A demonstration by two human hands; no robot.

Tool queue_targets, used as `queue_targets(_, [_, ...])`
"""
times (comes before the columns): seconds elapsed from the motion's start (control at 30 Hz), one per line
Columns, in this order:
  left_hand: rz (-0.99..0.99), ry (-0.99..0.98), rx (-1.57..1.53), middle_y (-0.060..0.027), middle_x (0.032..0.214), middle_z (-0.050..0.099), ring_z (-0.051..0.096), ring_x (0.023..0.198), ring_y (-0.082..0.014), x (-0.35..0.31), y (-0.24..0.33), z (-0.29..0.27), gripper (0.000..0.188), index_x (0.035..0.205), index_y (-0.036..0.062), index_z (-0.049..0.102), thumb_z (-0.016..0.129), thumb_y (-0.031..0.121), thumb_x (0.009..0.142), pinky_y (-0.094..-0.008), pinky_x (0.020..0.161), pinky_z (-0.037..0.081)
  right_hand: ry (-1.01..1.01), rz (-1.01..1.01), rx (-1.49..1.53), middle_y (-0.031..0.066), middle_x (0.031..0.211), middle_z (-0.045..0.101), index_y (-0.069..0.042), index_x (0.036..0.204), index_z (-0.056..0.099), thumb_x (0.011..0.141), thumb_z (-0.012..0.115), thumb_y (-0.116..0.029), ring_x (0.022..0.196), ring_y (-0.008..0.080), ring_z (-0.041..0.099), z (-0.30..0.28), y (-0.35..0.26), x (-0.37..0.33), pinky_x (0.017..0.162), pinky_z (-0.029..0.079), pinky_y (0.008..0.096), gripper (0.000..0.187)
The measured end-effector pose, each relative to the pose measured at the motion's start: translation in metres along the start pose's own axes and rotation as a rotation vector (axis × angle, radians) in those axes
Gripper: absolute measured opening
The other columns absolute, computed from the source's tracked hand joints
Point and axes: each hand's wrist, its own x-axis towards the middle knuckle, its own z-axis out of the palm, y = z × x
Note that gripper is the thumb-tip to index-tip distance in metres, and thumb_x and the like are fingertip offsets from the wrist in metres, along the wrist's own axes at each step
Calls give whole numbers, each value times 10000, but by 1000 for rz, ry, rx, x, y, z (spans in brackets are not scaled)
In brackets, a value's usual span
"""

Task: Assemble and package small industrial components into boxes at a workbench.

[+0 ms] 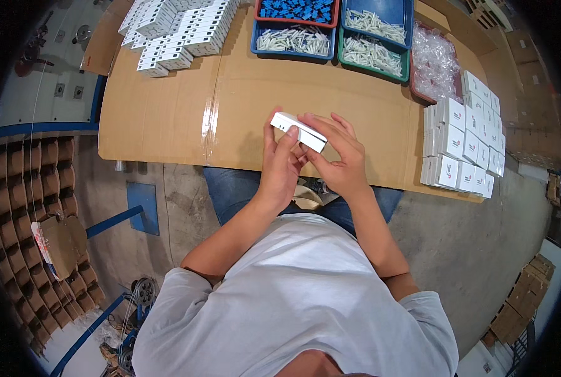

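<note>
Between my two hands, over the near edge of the cardboard-covered table, is a small white box [300,130] with a dark slit along one side. My left hand [279,164] grips its left end, with the thumb on the near side. The right hand [342,156] has its fingers curled round the right end, and its thumb lies below the box. Part of the box is hidden by the fingers, and its contents cannot be seen.
Stacked white boxes [472,141] stand at the table's right edge, more boxes [189,38] at far left. At the back are a red tray [335,14] of blue parts, blue [255,51] and green [406,72] trays of white sticks, and clear plastic pieces [434,60].
</note>
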Motion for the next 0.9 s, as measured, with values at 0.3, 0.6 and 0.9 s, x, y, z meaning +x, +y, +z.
queue_targets(0.3, [-446, -226, -262, -58, 1217, 622, 625, 1125, -196, 7, 6, -5, 651, 1364, 123, 486, 425, 664, 1009, -403, 1007, 494, 18, -43, -62, 58, 1247, 722, -101, 1205, 710, 785, 810, -127, 1202, 233, 659, -7, 13, -3, 1101, 384, 495, 432])
queue_targets(0.6, [706, -79, 622, -136, 1141, 610, 575, 1085, -209, 22, 7, -25, 376, 1087, -22, 634, 382, 257, 1105, -334, 969, 441, -81, -47, -37, 75, 1200, 739, -85, 1222, 706, 797, 796, -114, 1109, 226, 698, -7, 10, -9, 1048, 437, 461, 436])
queue_targets(0.9, [749, -248, 654, -126, 1048, 639, 612, 988, -212, 25, 10, -36, 265, 1052, -11, 673, 550, 224, 1049, -318, 879, 477, -97, -93, -7, 98, 1173, 738, -68, 1221, 701, 777, 787, -85, 1044, 249, 706, -6, 10, -9, 986, 491, 431, 452])
